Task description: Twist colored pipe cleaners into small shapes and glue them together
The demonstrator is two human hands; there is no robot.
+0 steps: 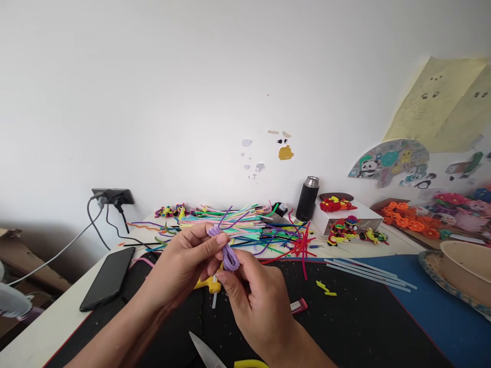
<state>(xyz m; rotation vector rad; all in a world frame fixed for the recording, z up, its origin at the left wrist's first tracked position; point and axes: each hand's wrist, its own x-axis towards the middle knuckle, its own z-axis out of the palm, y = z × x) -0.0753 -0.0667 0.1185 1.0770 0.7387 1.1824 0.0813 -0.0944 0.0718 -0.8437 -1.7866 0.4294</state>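
Observation:
A purple pipe cleaner (231,259), bent into loops, is held up over the black mat. My left hand (184,258) pinches its upper part between thumb and fingers. Lower down, my right hand (259,291) has its thumb and fingers closed at the looped end. A yellow glue gun (210,284) lies on the mat behind my hands and is partly hidden by them. Below my hands are scissors (207,351), with a blade and part of a yellow handle showing at the bottom edge.
A pile of coloured pipe cleaners (226,225) spreads along the wall. At left lies a black phone (107,278). Glue sticks (368,275), yellow pieces (326,289) and a round bowl (466,260) are on the right. A black flask (307,199) stands behind.

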